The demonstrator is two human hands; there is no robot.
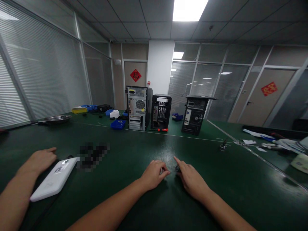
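Observation:
Both my hands rest on the green table mat, close together in the near middle. My left hand is curled, its fingers and thumb pinched together; whatever they hold is hidden. My right hand lies just right of it, index finger stretched forward. Its thumb and fingers close on a small dark part on the mat. The fingertips of the two hands almost touch.
Another person's hand rests at the far left beside a white flat device. Three computer cases stand at the back, with a red screwdriver, blue trays and a metal bowl. Papers lie at right.

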